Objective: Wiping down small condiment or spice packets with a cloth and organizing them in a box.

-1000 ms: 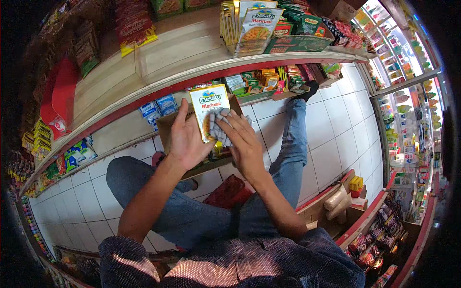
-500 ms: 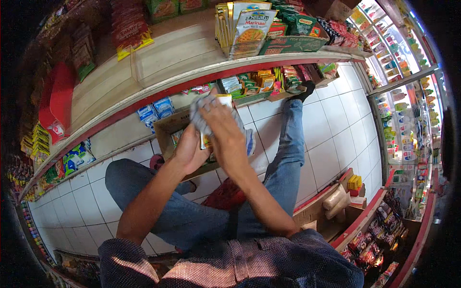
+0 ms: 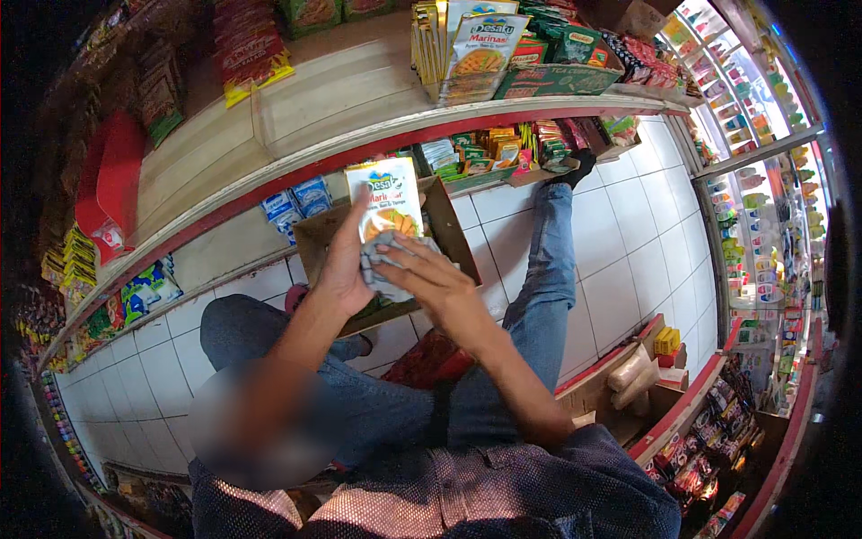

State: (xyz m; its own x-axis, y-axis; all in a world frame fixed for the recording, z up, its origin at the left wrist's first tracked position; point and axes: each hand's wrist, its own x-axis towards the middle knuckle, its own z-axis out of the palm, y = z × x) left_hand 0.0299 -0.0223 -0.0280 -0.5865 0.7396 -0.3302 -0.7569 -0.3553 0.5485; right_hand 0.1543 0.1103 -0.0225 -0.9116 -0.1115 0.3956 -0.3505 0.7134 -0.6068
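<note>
Directly over the open cardboard box [image 3: 461, 235], the left hand [image 3: 344, 268] grips a white sachet [image 3: 386, 199] by its left edge; the right hand [image 3: 440, 286], fingers bent, holds a grey cloth [image 3: 382, 284] against the sachet's lower part. Beyond the box runs the red shelf edge [image 3: 346, 154]; to the box's right, white tiles [image 3: 505, 235] reach the jeans leg [image 3: 544, 247].
</note>
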